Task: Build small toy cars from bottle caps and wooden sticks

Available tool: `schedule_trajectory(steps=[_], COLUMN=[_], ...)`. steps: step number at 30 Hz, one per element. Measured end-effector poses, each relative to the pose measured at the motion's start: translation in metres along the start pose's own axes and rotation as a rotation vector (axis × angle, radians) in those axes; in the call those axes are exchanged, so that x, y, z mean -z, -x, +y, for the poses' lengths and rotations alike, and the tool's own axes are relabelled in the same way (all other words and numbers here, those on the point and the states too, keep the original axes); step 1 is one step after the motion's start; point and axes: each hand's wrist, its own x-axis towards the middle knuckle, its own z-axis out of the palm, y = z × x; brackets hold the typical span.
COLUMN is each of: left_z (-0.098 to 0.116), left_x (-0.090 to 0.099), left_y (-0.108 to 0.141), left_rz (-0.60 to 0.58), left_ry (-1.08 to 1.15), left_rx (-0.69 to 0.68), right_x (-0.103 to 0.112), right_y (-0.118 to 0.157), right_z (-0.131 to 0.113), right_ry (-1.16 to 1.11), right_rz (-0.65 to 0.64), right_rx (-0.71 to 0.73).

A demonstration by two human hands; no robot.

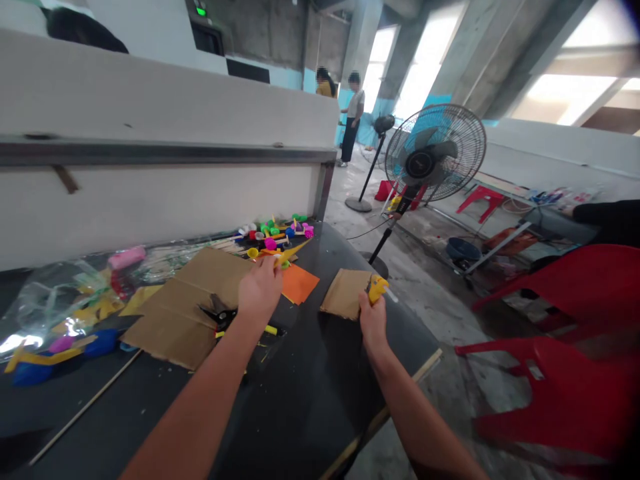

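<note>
My left hand (260, 290) reaches over a large brown cardboard sheet (195, 303) and pinches a thin yellow strip (291, 253) that points toward a heap of small coloured plastic parts (277, 233). Black pliers (220, 313) lie on the cardboard just left of that hand. An orange paper square (299, 283) sits to its right. My right hand (374, 313) is closed around a yellow glue gun (377, 287) with a white tip, held over a smaller cardboard piece (345, 293) near the table's right edge.
The dark table (300, 400) ends at the right. Clear plastic bags with coloured pieces (65, 300) and a thin wooden stick (85, 407) lie at left. Red plastic chairs (560, 373) and a standing fan (434, 155) stand to the right. Two people (345, 110) stand far back.
</note>
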Motion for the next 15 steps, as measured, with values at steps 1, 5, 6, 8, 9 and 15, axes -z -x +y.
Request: schedule_trajectory(steps=[1,5,6,8,9,15], left_z=[-0.003,-0.007,-0.007,-0.008,-0.009,-0.015], left_x=[0.008,0.023,0.023,0.019,0.017,0.009], left_y=[0.0,0.012,0.016,0.022,0.024,0.028], left_rz=[0.046,0.059,0.03,-0.028,-0.049,-0.088], left_ry=[-0.01,0.052,0.085,0.153,0.185,0.324], left_rx=[0.024,0.072,0.091,0.143,0.17,0.245], right_x=[0.002,0.016,0.018,0.018,0.016,-0.024], right_y=[0.0,0.004,0.007,0.014,0.018,0.034], right_z=[-0.001,-0.008,-0.01,-0.014,-0.016,-0.032], right_ry=[0.036,0.235,0.246,0.174,0.112,-0.346], right_rz=[0.009,-0.032,-0.068,-0.136,-0.156,-0.184], right_rx=[-0.015,-0.018,-0.052,-0.159,-0.207,-0.25])
